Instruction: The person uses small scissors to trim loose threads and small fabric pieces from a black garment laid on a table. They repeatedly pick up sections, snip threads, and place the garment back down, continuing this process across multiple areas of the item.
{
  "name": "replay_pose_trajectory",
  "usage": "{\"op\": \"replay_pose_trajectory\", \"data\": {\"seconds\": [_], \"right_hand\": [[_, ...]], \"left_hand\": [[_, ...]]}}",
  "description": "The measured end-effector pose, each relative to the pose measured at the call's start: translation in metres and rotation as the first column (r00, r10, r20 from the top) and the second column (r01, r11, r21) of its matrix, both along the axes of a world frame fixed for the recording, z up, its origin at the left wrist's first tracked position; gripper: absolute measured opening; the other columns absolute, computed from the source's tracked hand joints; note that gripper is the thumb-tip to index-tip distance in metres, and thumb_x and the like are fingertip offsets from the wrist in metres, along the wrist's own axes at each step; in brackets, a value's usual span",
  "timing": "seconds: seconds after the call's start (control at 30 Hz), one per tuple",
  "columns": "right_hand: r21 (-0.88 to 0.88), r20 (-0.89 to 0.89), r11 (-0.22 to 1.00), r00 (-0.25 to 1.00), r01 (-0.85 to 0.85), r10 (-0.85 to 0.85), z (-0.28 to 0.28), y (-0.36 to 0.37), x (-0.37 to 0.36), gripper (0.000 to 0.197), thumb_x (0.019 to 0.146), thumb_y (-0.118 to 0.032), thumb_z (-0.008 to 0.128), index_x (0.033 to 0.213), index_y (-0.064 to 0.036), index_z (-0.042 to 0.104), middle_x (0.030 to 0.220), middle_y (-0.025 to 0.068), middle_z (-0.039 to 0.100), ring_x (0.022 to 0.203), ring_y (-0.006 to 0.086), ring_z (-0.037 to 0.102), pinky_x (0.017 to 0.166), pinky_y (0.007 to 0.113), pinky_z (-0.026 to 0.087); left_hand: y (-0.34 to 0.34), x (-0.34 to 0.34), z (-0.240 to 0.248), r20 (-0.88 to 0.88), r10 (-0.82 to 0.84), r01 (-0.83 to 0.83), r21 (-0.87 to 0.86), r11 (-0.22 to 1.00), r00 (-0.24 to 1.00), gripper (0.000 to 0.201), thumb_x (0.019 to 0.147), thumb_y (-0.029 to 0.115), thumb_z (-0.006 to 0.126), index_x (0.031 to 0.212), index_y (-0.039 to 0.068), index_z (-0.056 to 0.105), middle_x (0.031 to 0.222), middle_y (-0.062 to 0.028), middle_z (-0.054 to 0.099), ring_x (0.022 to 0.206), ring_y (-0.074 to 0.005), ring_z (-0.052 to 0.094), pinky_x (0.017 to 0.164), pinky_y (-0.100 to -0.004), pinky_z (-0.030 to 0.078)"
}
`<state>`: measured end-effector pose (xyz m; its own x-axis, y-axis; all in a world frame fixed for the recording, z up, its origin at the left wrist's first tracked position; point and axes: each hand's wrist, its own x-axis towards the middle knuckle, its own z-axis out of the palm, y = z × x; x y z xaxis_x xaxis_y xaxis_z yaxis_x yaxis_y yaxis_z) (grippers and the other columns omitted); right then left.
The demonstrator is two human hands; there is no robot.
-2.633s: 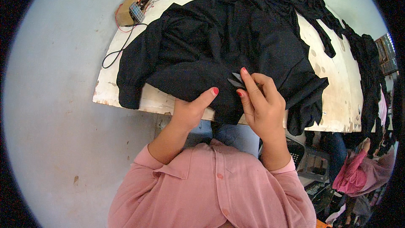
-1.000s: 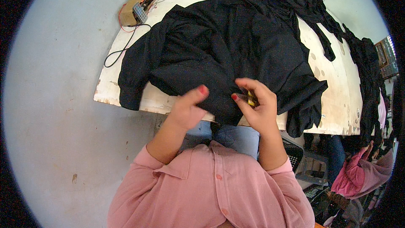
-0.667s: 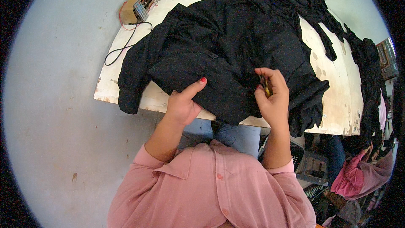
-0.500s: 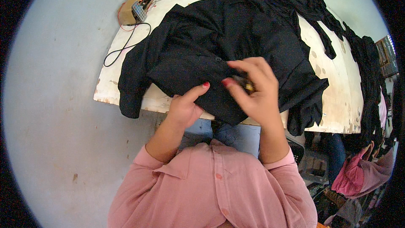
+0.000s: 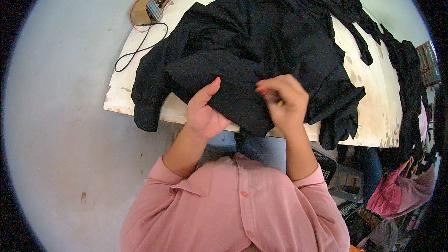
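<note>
Counting from the left: I've got one tan box (image 5: 150,7) at the far left corner of the table (image 5: 373,112), with one black cord (image 5: 140,51) looping off it toward the edge. Then one big black garment (image 5: 261,51) spread across the middle, its folded hem hanging over the near edge right in front of me. My left hand (image 5: 204,112) is pinching that fold, thumb up on top and the other fingers tucked under the cloth. My right hand (image 5: 284,105) is curled tight just beside it on the hem, gripping something small and yellowish (image 5: 280,103), but it's blurred, so I can't tell what. More black cloth (image 5: 401,65) trails down the right side. Bare tabletop shows only along the near right; the floor (image 5: 60,112) on the left is wide open.
</note>
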<state>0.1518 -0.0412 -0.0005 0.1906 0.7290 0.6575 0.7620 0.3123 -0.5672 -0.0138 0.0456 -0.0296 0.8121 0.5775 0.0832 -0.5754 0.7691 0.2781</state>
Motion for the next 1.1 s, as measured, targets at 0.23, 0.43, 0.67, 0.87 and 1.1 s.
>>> {"op": "replay_pose_trajectory", "data": {"seconds": [0.23,0.43,0.67,0.87,1.1], "right_hand": [[0.068,0.000,0.956,0.958,0.286,-0.286,0.004,-0.012,0.015,0.017,0.072,-0.001,0.073,0.088,-0.0048,0.069,0.082,0.0088,0.065,0.075,0.0229,0.063,0.065,0.029,0.049],[-0.065,-0.143,0.998,0.989,0.023,-0.032,0.010,-0.004,-0.006,0.020,0.070,-0.001,0.074,0.090,-0.0056,0.069,0.076,0.0080,0.064,0.077,0.0207,0.063,0.067,0.028,0.049],[0.012,-0.435,0.775,0.701,0.632,-0.565,0.008,-0.014,0.074,0.015,0.089,-0.013,0.065,0.099,-0.0014,0.067,0.093,0.0069,0.068,0.088,0.0147,0.061,0.081,0.028,0.047],[0.001,-0.026,0.998,0.998,0.062,-0.062,0.029,-0.010,0.006,0.028,0.070,0.000,0.074,0.097,-0.0063,0.069,0.087,0.0090,0.066,0.083,0.0213,0.065,0.073,0.028,0.051],[-0.068,-0.549,0.997,0.836,-0.030,-0.012,0.014,-0.006,0.011,0.009,0.087,-0.014,0.066,0.086,-0.0053,0.067,0.084,0.0021,0.065,0.081,0.0105,0.058,0.075,0.024,0.044]], "left_hand": [[0.000,-0.004,0.006,-0.008,0.052,-0.052,-0.020,0.998,0.999,0.045,0.093,0.025,0.050,0.131,0.000,0.047,0.131,-0.0174,0.053,0.119,-0.0346,0.052,0.105,-0.0499,0.037],[-0.002,0.001,0.001,-0.043,0.043,-0.043,0.011,0.999,0.998,0.044,0.093,0.024,0.050,0.130,0.001,0.048,0.131,-0.0174,0.053,0.120,-0.0353,0.051,0.106,-0.0505,0.035],[-0.002,-0.008,0.004,-0.003,0.057,-0.057,-0.038,0.998,0.998,0.040,0.095,0.024,0.048,0.126,-0.001,0.051,0.128,-0.0170,0.055,0.119,-0.0341,0.052,0.104,-0.0493,0.038],[-0.003,-0.002,0.002,-0.032,0.044,-0.043,0.017,0.999,0.999,0.044,0.094,0.025,0.048,0.130,-0.001,0.048,0.130,-0.0176,0.054,0.120,-0.0345,0.051,0.106,-0.0502,0.036],[-0.005,-0.006,0.000,0.024,-0.015,0.015,-0.022,1.000,1.000,0.046,0.094,0.026,0.048,0.132,-0.001,0.046,0.132,-0.0180,0.052,0.121,-0.0350,0.051,0.106,-0.0508,0.036]]}}
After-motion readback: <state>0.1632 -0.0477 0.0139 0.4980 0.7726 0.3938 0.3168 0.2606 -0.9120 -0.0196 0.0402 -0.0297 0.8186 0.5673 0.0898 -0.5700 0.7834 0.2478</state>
